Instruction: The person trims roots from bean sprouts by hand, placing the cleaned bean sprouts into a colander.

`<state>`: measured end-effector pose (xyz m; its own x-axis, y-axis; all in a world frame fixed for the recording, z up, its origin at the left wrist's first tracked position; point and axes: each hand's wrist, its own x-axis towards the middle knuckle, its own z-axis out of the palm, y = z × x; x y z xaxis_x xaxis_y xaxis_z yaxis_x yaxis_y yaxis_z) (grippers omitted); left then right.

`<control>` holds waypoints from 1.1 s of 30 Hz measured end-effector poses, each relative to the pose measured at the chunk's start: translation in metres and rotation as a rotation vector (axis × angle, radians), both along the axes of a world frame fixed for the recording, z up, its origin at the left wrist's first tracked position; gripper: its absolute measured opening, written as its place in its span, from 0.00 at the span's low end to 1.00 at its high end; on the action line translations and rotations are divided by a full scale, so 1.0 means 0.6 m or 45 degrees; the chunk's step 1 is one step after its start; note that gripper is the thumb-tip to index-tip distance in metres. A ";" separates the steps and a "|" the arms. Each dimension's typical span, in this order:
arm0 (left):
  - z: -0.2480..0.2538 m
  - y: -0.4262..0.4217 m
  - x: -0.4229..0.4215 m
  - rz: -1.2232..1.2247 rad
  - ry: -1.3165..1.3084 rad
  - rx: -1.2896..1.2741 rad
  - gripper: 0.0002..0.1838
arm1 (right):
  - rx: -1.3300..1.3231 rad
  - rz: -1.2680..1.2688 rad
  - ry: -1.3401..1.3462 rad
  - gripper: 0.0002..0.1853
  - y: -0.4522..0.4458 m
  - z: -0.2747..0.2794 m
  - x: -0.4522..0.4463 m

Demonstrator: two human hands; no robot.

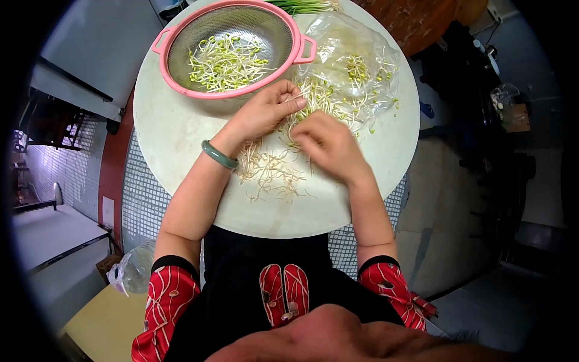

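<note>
My left hand [268, 111], with a green bangle [219, 155] on its wrist, is closed in a pinch on a thin pale bean sprout [294, 98]. To its right my right hand [330, 145] is slightly blurred, its fingers curled in over the sprouts; what they hold is hidden. Just beyond both hands lies a loose heap of bean sprouts [325, 96], partly under a clear plastic bag [347, 39]. Thin brownish root ends [271, 172] are scattered on the table in front of me. A pink-rimmed metal colander [232, 93] behind my left hand holds sprouts with yellow-green heads [226, 65].
Everything stands on a round whitish table [175, 145]. Green stalks [304, 6] lie at its far edge. A large clear plastic bottle [136, 271] is on the lower left, near a yellowish surface [111, 326]. Dark furniture lines the right side.
</note>
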<state>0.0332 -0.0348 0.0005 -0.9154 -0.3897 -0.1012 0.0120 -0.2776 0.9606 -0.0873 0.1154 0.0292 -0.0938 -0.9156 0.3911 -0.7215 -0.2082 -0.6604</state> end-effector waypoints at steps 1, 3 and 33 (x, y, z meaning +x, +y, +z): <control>-0.002 0.000 -0.001 0.019 0.007 0.004 0.09 | -0.012 -0.199 -0.018 0.05 0.005 0.004 -0.010; -0.006 0.002 -0.006 0.062 0.024 0.016 0.10 | 0.130 -0.533 -0.022 0.08 0.013 0.005 -0.045; 0.006 0.021 -0.013 0.115 0.035 0.164 0.08 | -0.252 -0.635 -0.317 0.05 0.016 -0.012 -0.101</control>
